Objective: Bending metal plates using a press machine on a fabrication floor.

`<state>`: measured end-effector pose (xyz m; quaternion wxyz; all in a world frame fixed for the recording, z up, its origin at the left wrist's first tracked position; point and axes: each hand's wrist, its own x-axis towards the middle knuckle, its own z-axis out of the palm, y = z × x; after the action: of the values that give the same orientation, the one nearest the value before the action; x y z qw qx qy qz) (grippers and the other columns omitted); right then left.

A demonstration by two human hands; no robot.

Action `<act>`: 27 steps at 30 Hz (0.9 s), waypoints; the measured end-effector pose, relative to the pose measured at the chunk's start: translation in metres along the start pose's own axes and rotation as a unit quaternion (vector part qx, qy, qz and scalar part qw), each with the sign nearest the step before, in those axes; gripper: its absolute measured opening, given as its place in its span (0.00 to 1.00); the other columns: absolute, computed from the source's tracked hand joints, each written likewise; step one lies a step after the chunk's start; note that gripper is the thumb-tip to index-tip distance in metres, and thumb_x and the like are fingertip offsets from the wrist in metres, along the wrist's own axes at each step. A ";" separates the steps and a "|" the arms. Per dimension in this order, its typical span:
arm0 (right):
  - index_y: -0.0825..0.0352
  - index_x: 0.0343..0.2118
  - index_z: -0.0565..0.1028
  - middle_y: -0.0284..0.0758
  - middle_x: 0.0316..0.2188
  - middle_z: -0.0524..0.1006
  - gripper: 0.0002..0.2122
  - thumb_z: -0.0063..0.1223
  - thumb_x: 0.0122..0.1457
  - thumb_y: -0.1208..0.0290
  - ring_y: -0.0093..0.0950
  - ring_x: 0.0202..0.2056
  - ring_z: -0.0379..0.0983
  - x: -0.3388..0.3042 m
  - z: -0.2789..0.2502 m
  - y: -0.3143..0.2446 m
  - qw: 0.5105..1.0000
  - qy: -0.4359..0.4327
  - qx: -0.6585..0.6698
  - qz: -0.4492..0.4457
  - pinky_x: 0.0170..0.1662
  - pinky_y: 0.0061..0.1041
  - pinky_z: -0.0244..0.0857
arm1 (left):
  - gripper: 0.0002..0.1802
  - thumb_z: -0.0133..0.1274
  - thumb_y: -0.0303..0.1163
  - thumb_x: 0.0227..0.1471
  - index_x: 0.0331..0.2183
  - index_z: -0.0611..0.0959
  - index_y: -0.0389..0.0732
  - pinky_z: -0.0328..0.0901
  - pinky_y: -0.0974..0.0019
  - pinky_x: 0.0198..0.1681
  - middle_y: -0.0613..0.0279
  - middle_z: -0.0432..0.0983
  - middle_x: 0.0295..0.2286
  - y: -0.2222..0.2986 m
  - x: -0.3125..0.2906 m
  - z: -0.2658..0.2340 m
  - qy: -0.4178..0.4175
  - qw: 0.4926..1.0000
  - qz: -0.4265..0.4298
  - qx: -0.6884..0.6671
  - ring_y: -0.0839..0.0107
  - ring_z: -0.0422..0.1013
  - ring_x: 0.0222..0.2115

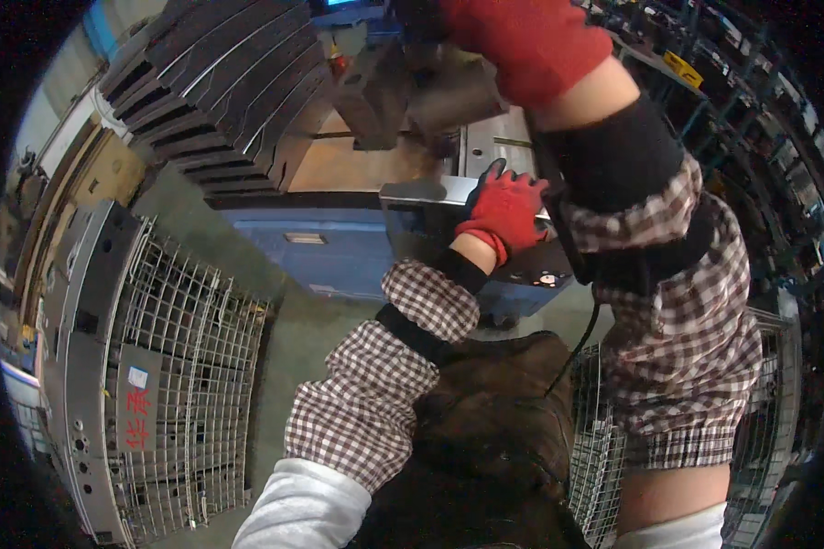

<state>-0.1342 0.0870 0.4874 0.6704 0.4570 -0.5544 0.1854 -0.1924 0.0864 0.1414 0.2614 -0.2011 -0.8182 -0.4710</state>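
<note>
My left hand point(505, 215), in a red glove with dark fingertips, is curled over the bright top edge of a dark sheet-metal part point(421, 194) at the front of the machine table. My right hand point(538, 48), also red-gloved, is raised at the top of the view, farther forward. Its fingers run into a dark area and the frame's edge, so what they touch is hidden. Below and left of it are dark metal blocks of the machine point(368, 101). A bare metal surface point(499, 151) lies just beyond my left hand.
Bent dark metal sheets point(238, 82) are stacked at the far left on a blue cabinet point(311, 247) with a tan top point(348, 166). A wire cage point(188, 329) holding metal parts stands at left; another wire basket point(600, 467) is at right. Racks point(751, 119) line the right.
</note>
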 end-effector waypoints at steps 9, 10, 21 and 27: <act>0.62 0.53 0.74 0.36 0.47 0.79 0.20 0.57 0.56 0.68 0.33 0.43 0.77 0.031 -0.052 0.090 0.960 -0.139 -0.181 -0.160 0.43 0.34 0.68 | 0.36 0.68 0.56 0.42 0.49 0.77 0.47 0.49 0.44 0.68 0.53 0.77 0.46 0.104 0.024 -0.026 -0.147 0.926 0.008 0.348 0.51 0.71 0.53; 0.62 0.53 0.74 0.36 0.47 0.79 0.20 0.57 0.56 0.68 0.33 0.43 0.77 0.029 -0.061 0.101 0.958 -0.143 -0.183 -0.169 0.43 0.34 0.68 | 0.36 0.68 0.56 0.42 0.49 0.77 0.47 0.49 0.44 0.68 0.53 0.77 0.46 0.102 0.023 -0.024 -0.142 0.929 0.011 0.340 0.51 0.71 0.53; 0.67 0.61 0.70 0.32 0.48 0.78 0.19 0.48 0.72 0.64 0.25 0.46 0.76 -0.013 -0.149 0.152 0.742 -0.156 0.581 0.295 0.50 0.27 0.73 | 0.47 0.66 0.57 0.44 0.60 0.72 0.42 0.48 0.48 0.70 0.50 0.74 0.51 0.102 0.019 -0.020 -0.146 0.921 0.010 0.362 0.51 0.67 0.57; 0.67 0.63 0.69 0.30 0.47 0.78 0.21 0.48 0.72 0.64 0.23 0.46 0.75 -0.024 -0.161 0.188 0.740 -0.165 0.571 0.314 0.50 0.25 0.72 | 0.46 0.67 0.54 0.42 0.59 0.72 0.44 0.49 0.48 0.69 0.52 0.74 0.51 0.118 0.029 -0.025 -0.190 0.909 -0.031 0.369 0.52 0.66 0.59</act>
<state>-0.1914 0.3212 0.5473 0.0857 0.5780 -0.5583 0.5890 -0.1416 0.1232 0.2484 0.1422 -0.1502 -0.9736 -0.0964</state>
